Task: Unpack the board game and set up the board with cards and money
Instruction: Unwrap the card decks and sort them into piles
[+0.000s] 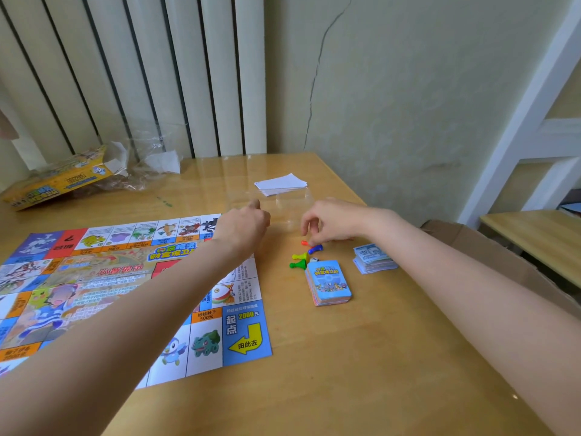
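Observation:
The colourful paper game board [132, 278] lies flat on the left of the wooden table [361, 357]. My left hand [245, 225] is closed over the board's far right corner, pinching a faint clear plastic bag [283, 209] that stretches towards my right hand [330, 225]. The right hand's fingers curl down, with their tips together just above a blue pawn [315, 248] and an orange pawn [304, 243]. Yellow [300, 256] and green [297, 264] pawns lie beside them. A blue-backed card deck [328, 283] and a stack of paper money [372, 258] sit to the right of the board.
A pile of white cards [281, 184] lies farther back. The yellow game box [59, 180] and crumpled clear wrapping [151, 152] sit at the back left by the radiator. An open cardboard box [503, 262] and a second table [540, 237] stand on the right.

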{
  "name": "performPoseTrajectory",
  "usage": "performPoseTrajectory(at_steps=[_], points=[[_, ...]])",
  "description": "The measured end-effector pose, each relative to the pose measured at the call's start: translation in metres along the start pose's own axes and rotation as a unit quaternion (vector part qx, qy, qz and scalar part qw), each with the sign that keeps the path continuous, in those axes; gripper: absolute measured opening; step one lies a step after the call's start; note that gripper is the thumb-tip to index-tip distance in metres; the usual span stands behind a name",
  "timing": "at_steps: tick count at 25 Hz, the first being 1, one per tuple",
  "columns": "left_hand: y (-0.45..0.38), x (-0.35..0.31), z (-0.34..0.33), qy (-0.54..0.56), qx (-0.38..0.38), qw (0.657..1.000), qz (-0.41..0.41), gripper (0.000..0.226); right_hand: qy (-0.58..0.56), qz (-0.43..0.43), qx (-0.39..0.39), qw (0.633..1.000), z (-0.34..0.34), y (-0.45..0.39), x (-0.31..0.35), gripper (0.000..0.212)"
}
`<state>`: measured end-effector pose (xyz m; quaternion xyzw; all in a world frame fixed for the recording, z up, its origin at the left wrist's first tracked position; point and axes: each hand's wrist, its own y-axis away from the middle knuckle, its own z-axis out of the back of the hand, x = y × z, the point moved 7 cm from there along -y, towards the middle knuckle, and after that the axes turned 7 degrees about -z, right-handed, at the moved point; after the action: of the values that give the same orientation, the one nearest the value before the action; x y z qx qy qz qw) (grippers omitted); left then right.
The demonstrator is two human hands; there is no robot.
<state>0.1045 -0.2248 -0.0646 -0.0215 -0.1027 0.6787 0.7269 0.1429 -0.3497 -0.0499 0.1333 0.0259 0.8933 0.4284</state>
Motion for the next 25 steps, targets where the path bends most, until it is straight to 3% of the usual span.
performPoseTrajectory(at_steps=[4, 7, 11, 15, 20, 25], points=[[-0.016, 0.001, -0.004, -0.009, -0.017, 1.000, 0.003, 0.022, 0.051, -0.030, -0.104, 0.993, 0.014, -0.007, -0.011, 0.033], [-0.019, 0.004, -0.004, -0.019, -0.041, 0.999, 0.002, 0.020, 0.061, -0.061, -0.118, 0.989, 0.012, -0.017, -0.024, 0.043], [-0.019, 0.014, 0.013, -0.006, -0.097, 0.995, 0.006, 0.021, 0.050, -0.081, -0.202, 0.975, 0.020, -0.032, -0.030, 0.013], [-0.022, 0.041, 0.032, 0.099, -0.160, 0.980, 0.058, 0.036, -0.006, -0.103, -0.290, 0.951, 0.043, -0.063, -0.026, 0.012], [-0.024, 0.057, 0.011, 0.107, -0.129, 0.983, 0.071, 0.041, -0.037, -0.185, -0.266, 0.945, 0.044, -0.129, -0.023, 0.020], [-0.027, 0.059, 0.002, 0.125, -0.113, 0.984, 0.066, 0.038, 0.032, -0.177, -0.198, 0.964, 0.029, -0.133, -0.017, 0.039]])
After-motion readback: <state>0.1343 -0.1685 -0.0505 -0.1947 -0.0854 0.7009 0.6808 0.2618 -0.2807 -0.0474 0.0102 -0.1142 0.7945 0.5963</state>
